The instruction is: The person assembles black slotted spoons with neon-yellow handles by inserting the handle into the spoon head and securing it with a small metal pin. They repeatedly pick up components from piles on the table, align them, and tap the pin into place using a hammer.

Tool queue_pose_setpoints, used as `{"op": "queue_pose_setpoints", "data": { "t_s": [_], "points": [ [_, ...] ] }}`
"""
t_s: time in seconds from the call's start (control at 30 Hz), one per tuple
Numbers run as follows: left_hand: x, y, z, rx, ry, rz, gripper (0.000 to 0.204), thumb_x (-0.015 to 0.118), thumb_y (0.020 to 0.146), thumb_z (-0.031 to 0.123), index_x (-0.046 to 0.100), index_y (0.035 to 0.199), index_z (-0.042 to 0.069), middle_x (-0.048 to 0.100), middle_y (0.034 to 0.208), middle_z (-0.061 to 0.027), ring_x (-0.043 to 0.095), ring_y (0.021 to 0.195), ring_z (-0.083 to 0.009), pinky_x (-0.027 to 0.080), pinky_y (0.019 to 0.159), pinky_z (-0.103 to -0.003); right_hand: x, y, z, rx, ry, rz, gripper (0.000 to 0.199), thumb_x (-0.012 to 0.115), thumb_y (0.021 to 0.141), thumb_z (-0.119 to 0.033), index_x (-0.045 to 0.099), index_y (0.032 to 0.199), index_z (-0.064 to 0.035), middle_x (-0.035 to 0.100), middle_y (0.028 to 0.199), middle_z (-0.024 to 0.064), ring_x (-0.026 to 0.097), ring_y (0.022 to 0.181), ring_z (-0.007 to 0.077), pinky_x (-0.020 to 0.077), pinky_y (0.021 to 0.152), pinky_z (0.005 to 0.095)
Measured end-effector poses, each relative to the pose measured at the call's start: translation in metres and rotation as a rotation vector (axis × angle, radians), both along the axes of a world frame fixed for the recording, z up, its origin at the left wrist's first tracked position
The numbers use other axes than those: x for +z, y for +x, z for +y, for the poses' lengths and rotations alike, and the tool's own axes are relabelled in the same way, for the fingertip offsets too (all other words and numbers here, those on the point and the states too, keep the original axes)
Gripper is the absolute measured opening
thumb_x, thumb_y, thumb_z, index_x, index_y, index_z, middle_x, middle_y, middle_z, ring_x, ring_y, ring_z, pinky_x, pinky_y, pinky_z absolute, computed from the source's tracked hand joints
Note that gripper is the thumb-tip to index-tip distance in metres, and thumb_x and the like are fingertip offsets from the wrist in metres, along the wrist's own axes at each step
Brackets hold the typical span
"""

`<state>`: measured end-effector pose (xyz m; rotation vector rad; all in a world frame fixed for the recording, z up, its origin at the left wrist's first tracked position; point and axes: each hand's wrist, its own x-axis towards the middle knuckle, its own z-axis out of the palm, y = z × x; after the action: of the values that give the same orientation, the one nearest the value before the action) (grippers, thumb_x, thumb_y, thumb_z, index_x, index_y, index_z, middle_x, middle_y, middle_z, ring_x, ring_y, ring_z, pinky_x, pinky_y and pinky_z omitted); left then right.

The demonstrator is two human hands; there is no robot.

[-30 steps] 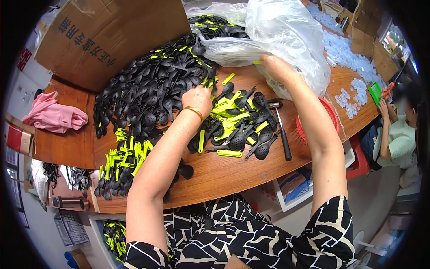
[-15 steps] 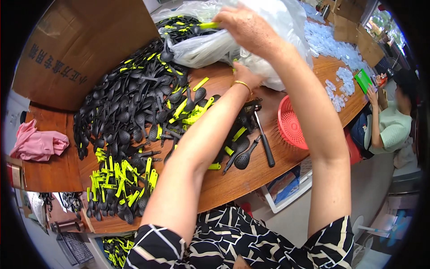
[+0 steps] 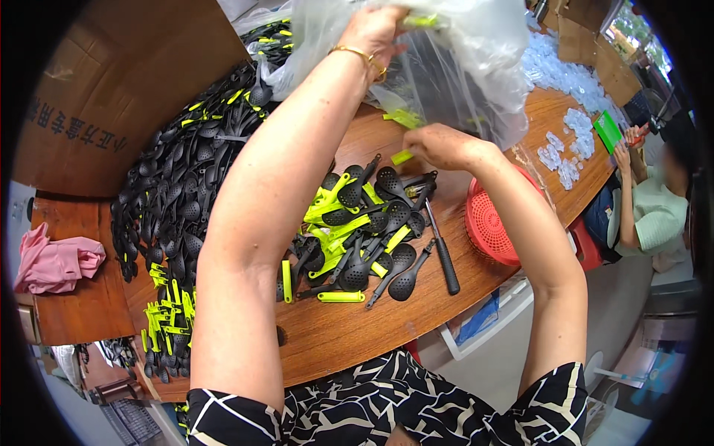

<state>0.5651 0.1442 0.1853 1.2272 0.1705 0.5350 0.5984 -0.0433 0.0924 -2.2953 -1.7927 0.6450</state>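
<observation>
My left hand [image 3: 373, 36], with a bangle at the wrist, is raised at the back of the table, its fingers closed on a clear plastic bag [image 3: 491, 67]. Through the film, a yellow-green piece shows beside those fingers. Lower and to the right, my right hand [image 3: 442, 147] curls over a yellow-green handle [image 3: 401, 157] at the bag's lower edge; its fingertips are partly hidden. Another yellow-green piece [image 3: 404, 117] lies just beyond. In front is a loose pile of black perforated spoons [image 3: 355, 276] and yellow-green handles [image 3: 342, 296].
A large heap of black spoons [image 3: 171, 178] spreads before a cardboard box [image 3: 126, 89] at left. A black-handled tool [image 3: 446, 264] and red basket [image 3: 491, 230] are at right. Beyond, clear plastic pieces [image 3: 565, 67] cover the table; a co-worker [image 3: 654, 201] holds a green item.
My left hand has risen to the bag's upper part, while my right hand has come down to its lower edge. The bag is pulled up and rightward, uncovering more of the pile.
</observation>
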Motion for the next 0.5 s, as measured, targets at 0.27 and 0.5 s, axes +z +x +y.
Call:
{"op": "queue_pose_setpoints", "data": {
  "t_s": [0.27,0.5],
  "points": [
    [0.005,-0.015,0.021,0.111,0.424,0.153,0.03,0.069,0.096,0.022,0.073,0.123,0.01,0.075,0.112,-0.0045,0.067,0.108,-0.0206,0.049,0.094,-0.037,-0.067,0.047,0.008,-0.125,0.304,-0.484,0.02,0.059,0.098,-0.014,0.069,0.109,-0.0012,0.069,0.121,0.027,0.063,0.12,0.0429,0.0495,0.102,0.0491],
    [-0.125,-0.024,0.026,0.014,1.401,0.459,0.087,0.083,0.079,0.049,0.05,0.154,0.021,0.058,0.153,-0.009,0.041,0.15,-0.0363,0.035,0.118,-0.065,-0.015,0.06,-0.002,-0.069,0.458,-0.735,0.031,0.057,0.095,-0.011,0.069,0.123,-0.0085,0.067,0.132,0.0185,0.059,0.129,0.0356,0.0471,0.109,0.0469]
  ]
}}
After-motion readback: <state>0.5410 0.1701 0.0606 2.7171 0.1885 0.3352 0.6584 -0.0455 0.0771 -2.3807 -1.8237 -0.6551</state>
